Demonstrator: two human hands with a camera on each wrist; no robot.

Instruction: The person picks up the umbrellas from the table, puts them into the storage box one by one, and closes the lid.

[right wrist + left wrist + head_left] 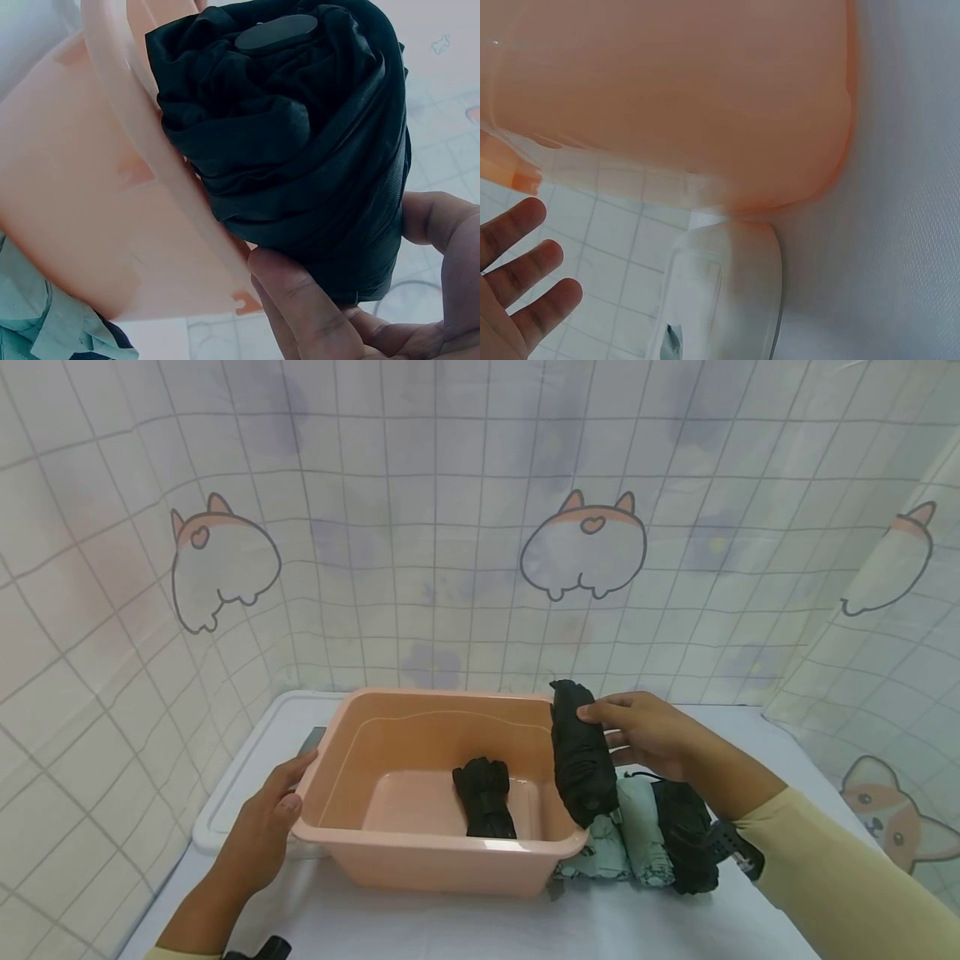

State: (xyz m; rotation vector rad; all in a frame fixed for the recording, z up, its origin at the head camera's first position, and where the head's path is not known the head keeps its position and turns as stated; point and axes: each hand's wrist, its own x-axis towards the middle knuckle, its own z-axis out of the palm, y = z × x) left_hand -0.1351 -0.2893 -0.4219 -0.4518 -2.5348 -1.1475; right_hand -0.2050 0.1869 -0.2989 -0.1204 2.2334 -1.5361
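Observation:
A peach plastic basin (360, 852) stands on the white table, with one folded black umbrella (484, 797) lying inside it. My right hand (641, 729) grips a second folded black umbrella (578, 753) and holds it upright over the basin's right rim; in the right wrist view this black umbrella (300, 142) fills the frame against the basin rim (142, 127), my right hand's fingers (300, 300) curled round it. My left hand (272, 814) rests on the basin's left rim, fingers straight. The left hand's fingers (525, 274) show beside the basin wall (675, 97).
Right of the basin lie two mint-green folded umbrellas (630, 839) and another black one (686, 835). A white tray (240, 777) sits under the basin's left side. A tiled curtain with cartoon prints closes in the back and both sides.

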